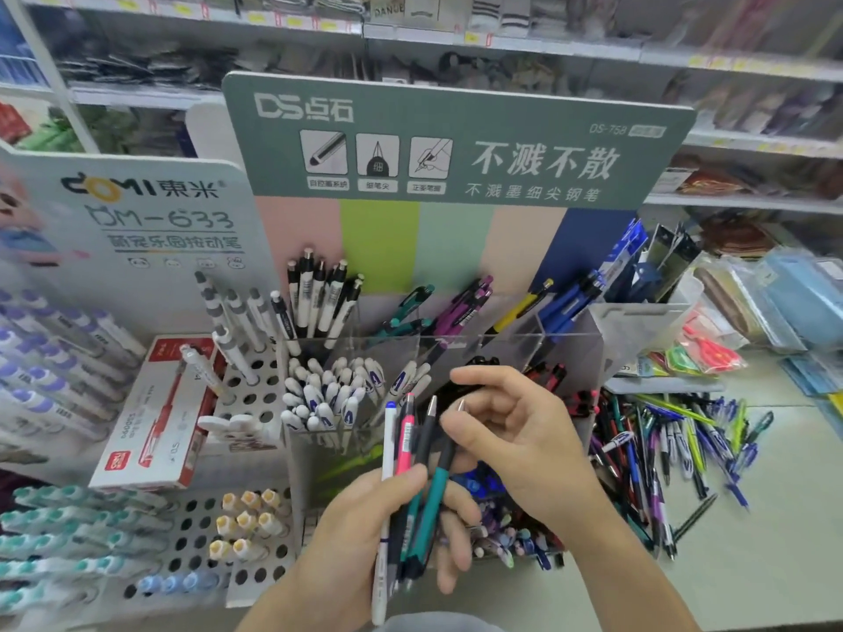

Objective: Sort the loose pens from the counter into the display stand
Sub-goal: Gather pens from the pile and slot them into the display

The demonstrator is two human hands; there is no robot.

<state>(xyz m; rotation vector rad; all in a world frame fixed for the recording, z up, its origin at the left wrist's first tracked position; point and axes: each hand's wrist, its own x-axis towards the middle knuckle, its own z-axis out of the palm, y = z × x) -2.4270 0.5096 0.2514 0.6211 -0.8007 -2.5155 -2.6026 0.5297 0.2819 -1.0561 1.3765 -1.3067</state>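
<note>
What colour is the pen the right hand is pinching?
Teal with a black grip, pinched by the right hand; head view.

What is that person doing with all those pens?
The person is sorting pens in a shop. Their left hand holds a bunch of mixed pens, and the right hand pinches the teal and black pen in it. The clear plastic display stand is partly filled, and a pile of loose pens waits on the counter.

Bare surface (752, 563) lies right of the pen pile (661, 453); stand (479, 339) compartments crowded, header card (456, 143) towers behind
</note>
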